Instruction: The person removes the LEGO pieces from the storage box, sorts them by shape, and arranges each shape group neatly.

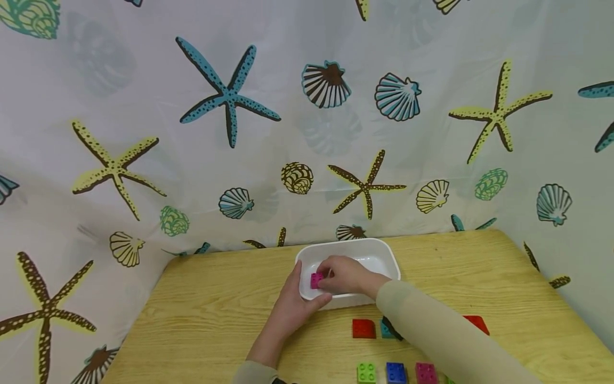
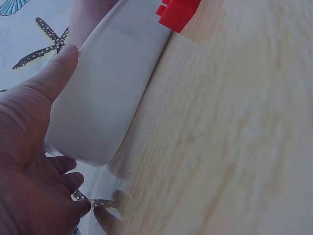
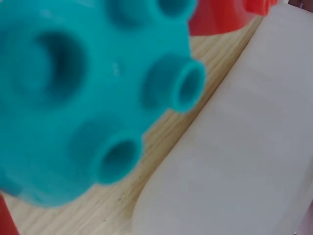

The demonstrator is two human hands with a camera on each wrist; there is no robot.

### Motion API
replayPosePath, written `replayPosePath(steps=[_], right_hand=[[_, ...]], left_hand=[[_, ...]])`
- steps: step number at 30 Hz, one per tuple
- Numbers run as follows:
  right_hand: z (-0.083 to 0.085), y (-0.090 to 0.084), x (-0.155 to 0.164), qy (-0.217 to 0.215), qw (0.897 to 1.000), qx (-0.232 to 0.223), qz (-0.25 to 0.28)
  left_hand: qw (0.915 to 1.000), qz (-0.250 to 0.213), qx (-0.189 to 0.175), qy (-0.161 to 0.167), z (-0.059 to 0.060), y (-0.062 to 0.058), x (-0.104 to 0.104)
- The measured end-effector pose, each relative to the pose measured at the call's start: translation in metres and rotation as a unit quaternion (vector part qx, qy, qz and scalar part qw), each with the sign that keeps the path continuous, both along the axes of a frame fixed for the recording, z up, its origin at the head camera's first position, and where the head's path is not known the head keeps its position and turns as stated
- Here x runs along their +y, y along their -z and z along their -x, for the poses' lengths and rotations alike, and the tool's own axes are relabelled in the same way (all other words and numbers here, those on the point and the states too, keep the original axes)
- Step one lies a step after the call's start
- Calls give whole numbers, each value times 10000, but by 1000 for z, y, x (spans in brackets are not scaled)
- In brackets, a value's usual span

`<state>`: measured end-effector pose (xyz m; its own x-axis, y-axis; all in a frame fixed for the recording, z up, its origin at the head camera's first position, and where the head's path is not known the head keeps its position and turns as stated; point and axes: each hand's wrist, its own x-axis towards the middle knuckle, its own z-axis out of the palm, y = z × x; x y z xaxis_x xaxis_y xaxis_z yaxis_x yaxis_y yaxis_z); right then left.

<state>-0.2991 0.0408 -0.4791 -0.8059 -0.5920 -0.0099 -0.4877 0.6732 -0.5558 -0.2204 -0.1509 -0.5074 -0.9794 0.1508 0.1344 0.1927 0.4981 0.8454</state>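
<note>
Left hand [image 1: 291, 306]: lower centre of the head view, curled round the near-left corner of the white tub [image 1: 384, 255], thumb along its front wall, steadying it.
Pink brick [image 1: 316, 280]: centre of the frame, just inside the tub's left end, pinched by fingertips.
Right hand [image 1: 347, 276]: right of the brick, fingers closed on it over the tub.
Step in hand: likely setting the pink brick down into the tub.
Next move calls for: lowering the brick to the tub floor, then loosening the pinch while the tub is held firm.
Loose bricks: lower right of the frame on the tabletop [image 1: 201, 314]: red brick [image 1: 363, 328], teal brick [image 1: 386, 329], green brick [image 1: 366, 372], blue brick [image 1: 396, 373].
</note>
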Motion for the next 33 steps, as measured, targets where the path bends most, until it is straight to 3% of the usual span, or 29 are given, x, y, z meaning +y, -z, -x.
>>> replayPosePath(steps=[7,11,22,33], right_hand=[[-3,-4,9,-50,9999,92,13],[-4,-8,17,193,9998,-8,-20],[0,-33,45,248,9988,193,368],[-13,-55,85,433,9966,116,691]], left_hand=[[10000,61,-25,-60,0,1,2],[9997,163,-127,-143,-1,3,2],[9986,283,-340,-298,2,1,3],[9979,220,-497,-361,-1,-5,7]])
